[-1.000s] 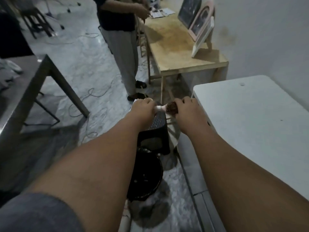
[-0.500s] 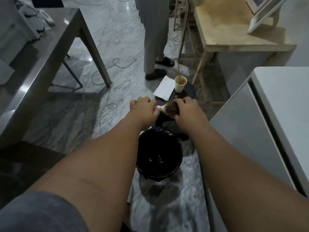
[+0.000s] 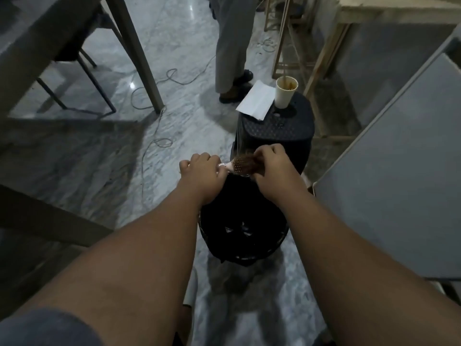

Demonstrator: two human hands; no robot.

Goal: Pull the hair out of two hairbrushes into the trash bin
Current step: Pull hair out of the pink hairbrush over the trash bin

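Since a second ago the view is being tipped downward, and the brush [image 3: 236, 168] is being held over the far rim of the bin [image 3: 249, 257] rather than over the stool [image 3: 274, 128] beyond it. The right hand [image 3: 273, 168] is also being worked further onto the brush head, where before it was only being laid against the end.

The handle is being clamped in the left hand [image 3: 202, 172], with the fingers curled tight round it, so only a pale neck is being left in view. The brown hair [image 3: 248, 163] matted on the head is being pinched by the right fingertips [image 3: 259, 152]. A few thin strands seem to be being drawn upward from the head, though they are too fine to be sure of.

By this placing, anything that is being pulled free is likely to be dropped into the bin, although the far rim is being cut close and loose strands could be lost onto the stool or floor. Most of the hair is still being held by the bristles, so the first brush is judged barely begun. No second brush is being shown.

On the stool, a cup [image 3: 286, 92] and a paper [image 3: 254, 99] are being left standing, and another person's legs [image 3: 232, 46] are being seen beyond.
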